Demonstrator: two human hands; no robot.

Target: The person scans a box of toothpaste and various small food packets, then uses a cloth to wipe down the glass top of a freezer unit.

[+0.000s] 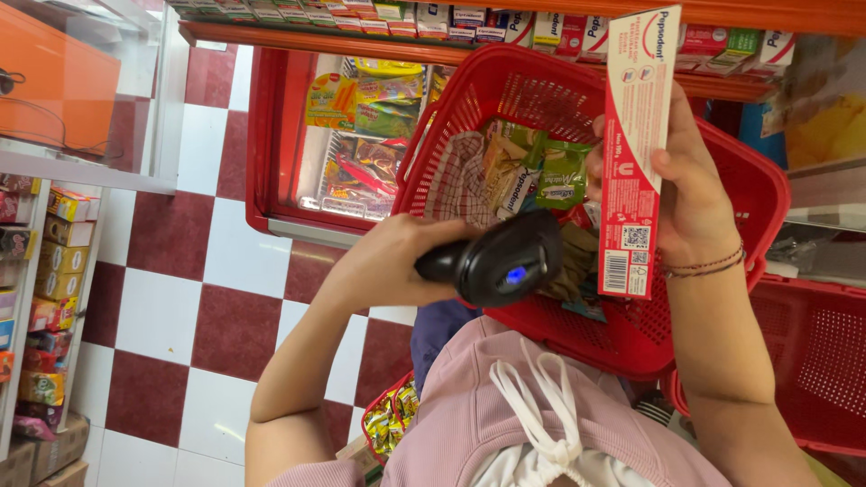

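Toothpaste box [634, 135], long, red and white, is seen in the upper right of the frame, held upright so that its long axis runs almost vertically, the top tipped slightly to the right. It is grasped by the right hand [695, 194], whose fingers are wrapped around the box's right edge near its lower half; the printed codes sit at the bottom end of the face, near the middle of the frame.

A black handheld scanner [501, 261] is clenched in the left hand [392, 261] at the centre of the frame. Its head, with a small blue light showing, is turned toward the right, and the lower end of the box lies just to the right of it, close but apart. The scanner hand is thus the nearer of the two to the coded end of the box, which is level with the scanner or slightly higher.

Behind both, a red plastic basket [722, 162] is seen, partly filled with green and brown packets [532, 171]. A second red basket [812, 361] is visible at the lower right. A red chest freezer [271, 135] with packets inside stands at the upper middle, above a red and white chequered floor [198, 289]. Shelves of boxed goods [41, 271] run along the left edge.
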